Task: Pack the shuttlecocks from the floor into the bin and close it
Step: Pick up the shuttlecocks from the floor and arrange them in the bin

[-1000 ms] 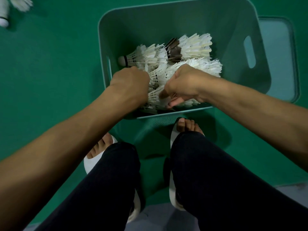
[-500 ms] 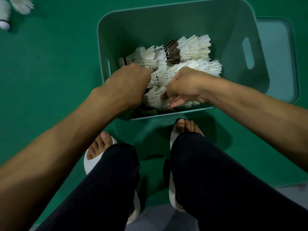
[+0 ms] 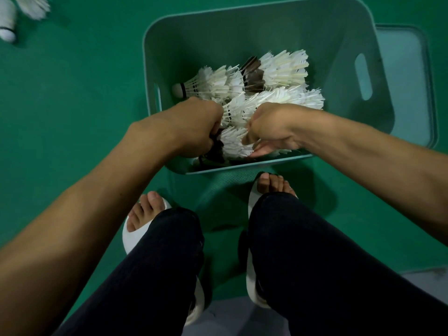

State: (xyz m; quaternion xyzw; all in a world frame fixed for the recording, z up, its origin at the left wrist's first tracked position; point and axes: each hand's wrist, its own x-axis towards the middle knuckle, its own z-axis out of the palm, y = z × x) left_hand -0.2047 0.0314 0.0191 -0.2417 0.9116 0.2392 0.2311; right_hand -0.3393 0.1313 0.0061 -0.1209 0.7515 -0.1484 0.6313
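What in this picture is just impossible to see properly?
Head view, the only one:
- Left hand: its fingers are hidden under its own back, so whether it grips anything is unclear.
- Bin: its bottom is covered by the piled shuttlecocks, so they cannot be counted.
- Loose shuttlecocks on the floor: blurred and cut off by the top-left edge.
- Lid: its left part is hidden behind the bin.

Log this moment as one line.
left hand: grips dark shuttlecock | right hand: grips white shuttlecock | bin: open | lid: beside bin | floor: loose shuttlecocks
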